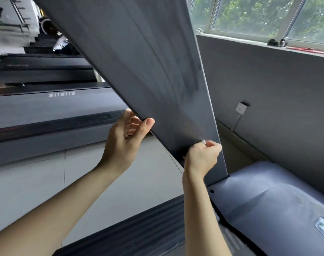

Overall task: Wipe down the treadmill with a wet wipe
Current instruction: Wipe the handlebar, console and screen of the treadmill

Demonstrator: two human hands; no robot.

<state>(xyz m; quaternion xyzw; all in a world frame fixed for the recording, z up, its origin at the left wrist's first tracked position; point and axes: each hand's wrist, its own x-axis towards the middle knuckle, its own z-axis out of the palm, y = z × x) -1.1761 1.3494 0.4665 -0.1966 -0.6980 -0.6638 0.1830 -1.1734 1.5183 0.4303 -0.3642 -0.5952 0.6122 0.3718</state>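
A person's two bare forearms reach up from the bottom of the view toward a broad, flat, dark grey upright panel of the treadmill (pixel 139 61), which slants from upper left down to lower right. The left hand (pixel 127 137) grips the panel's left edge: the thumb lies on the near face and the fingers curl round behind the edge, steadying it. To the right of that hand and a little lower, the right hand (pixel 202 156) is closed in a loose fist against the bottom of the panel, pinching a small white wet wipe (pixel 203 141), of which only a sliver shows above the knuckles. Just below and to the right of the right hand sits the rounded blue-grey plastic motor cover (pixel 268 200) at the foot of the panel. Farther right, beyond it, are a grey wall with a white wall socket (pixel 241 108) and a window above. The step in hand appears to be wiping the lowest part of the upright. The next move likely calls for dragging the wipe along the panel while the left hand keeps it braced, then moving on to the dusty motor cover.
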